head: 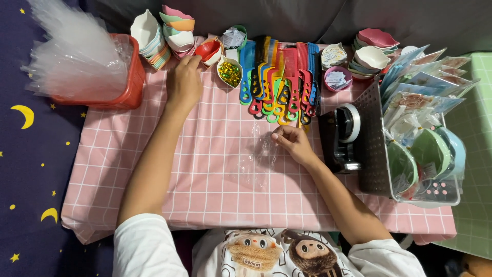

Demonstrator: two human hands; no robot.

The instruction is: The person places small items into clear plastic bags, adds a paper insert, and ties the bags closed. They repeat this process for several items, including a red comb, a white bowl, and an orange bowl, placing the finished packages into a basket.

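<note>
My left hand [183, 82] reaches to the far side of the pink checked table [205, 195], its fingers closed by a small red and white dish [210, 51]. Whether it grips the dish I cannot tell. My right hand [293, 142] rests mid-table and pinches the top edge of a clear plastic bag [256, 159] lying flat on the cloth. A row of coloured combs [279, 82] lies just beyond that hand. A leaf-shaped dish of gold and green bits [229, 73] sits between the two hands.
A red bin [130, 77] of clear bags stands far left. Stacks of small bowls [166, 33] sit at the back, more bowls [371, 54] at the back right. A black tape dispenser [341, 136] and a basket [374, 149] of packed items stand on the right.
</note>
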